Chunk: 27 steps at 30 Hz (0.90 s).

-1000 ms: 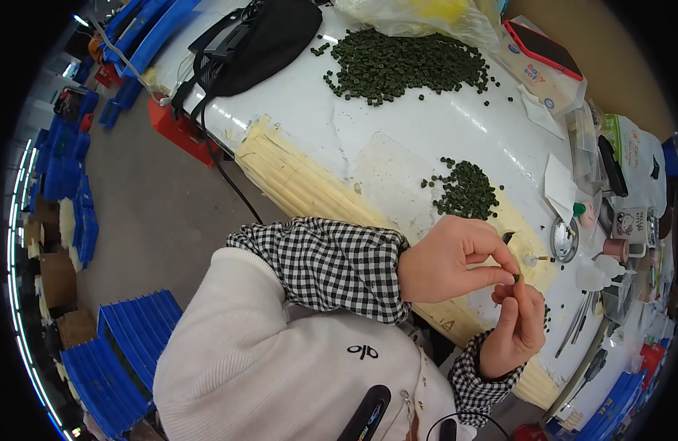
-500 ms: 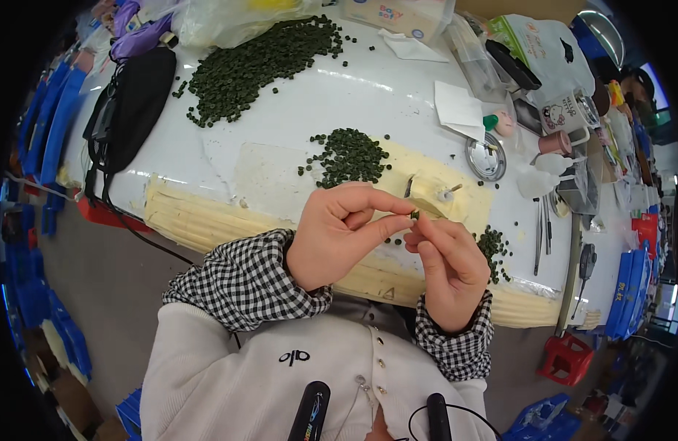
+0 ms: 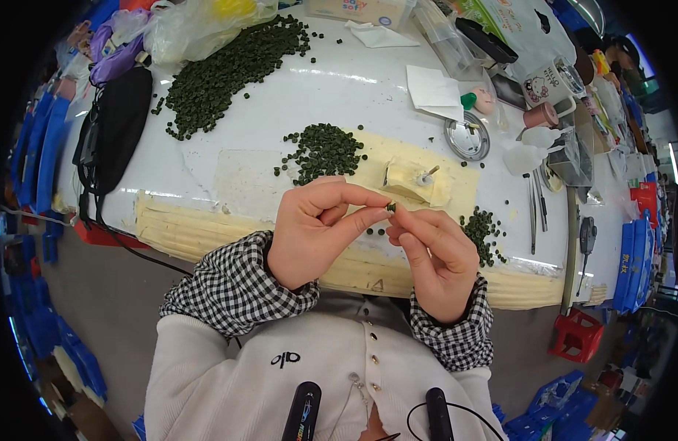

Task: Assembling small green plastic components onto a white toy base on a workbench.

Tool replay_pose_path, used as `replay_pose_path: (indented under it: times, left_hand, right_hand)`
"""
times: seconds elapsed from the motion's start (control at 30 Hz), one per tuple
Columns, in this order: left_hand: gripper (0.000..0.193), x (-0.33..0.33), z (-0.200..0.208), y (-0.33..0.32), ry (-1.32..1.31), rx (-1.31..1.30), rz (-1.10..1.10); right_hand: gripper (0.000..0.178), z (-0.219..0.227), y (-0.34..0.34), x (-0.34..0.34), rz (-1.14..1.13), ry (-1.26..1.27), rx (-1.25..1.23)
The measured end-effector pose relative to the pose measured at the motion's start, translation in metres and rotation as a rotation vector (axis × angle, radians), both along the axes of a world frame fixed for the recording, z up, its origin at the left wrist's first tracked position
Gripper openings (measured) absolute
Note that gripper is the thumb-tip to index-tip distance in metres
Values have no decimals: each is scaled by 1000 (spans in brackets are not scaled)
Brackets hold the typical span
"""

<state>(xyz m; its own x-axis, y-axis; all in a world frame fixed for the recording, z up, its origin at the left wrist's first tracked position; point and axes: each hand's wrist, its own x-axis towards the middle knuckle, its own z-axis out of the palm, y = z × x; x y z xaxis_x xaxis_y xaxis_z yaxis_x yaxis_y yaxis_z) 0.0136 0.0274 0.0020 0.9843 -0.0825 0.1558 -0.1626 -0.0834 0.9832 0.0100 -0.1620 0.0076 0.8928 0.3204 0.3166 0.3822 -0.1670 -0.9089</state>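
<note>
Between the thumb and forefinger of my left hand (image 3: 306, 231) is a tiny dark green piece (image 3: 391, 207), with a small golden glint on it. The fingertips of my right hand (image 3: 442, 268) meet the same piece from the other side; its fingers are curled and its thumb is bent below. Just beyond my hands lies a small pile of similar dark green pieces (image 3: 326, 153). A smaller scatter of them (image 3: 484, 234) lies to the right of my right hand. Behind the pinch, a cream block (image 3: 411, 182) with a short metal pin stands on a yellowish sheet.
A large heap of green pieces (image 3: 229, 77) lies at the back left, near a black pouch (image 3: 118, 132) with cables. A round metal dish (image 3: 467, 137), white paper (image 3: 433, 90), tweezers (image 3: 531, 213) and a mug (image 3: 548, 84) are on the right. Cream padding (image 3: 207, 228) lines the front edge.
The whole view has shifted, so the table and hands sit further left in the picture. Both hands keep the same pinch on the small green piece.
</note>
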Motion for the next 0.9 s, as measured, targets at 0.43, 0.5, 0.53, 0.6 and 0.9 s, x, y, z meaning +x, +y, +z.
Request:
replay_pose_path:
  times: [0.43,0.5,0.53,0.6,0.9]
  left_hand:
    - [21,-2,1,-1,-82,95,0]
    - [21,-1,-1,-1,-88,109,-7]
    - [21,-1,-2,0,-91,115,-11]
    - [20,0,-1,-1,-90,122,-18]
    - [18,1,4,-5,-38,102,-6]
  right_hand:
    - [28,-1,-4,1,19,6,-21]
    - [27,-2,-6,1,25,6,-39]
    - [27,-3,-6,2,29,6,-47]
    - [27,-3,-7,1,15,1,-65]
    - [27,-3,-7,0,-31,23,20]
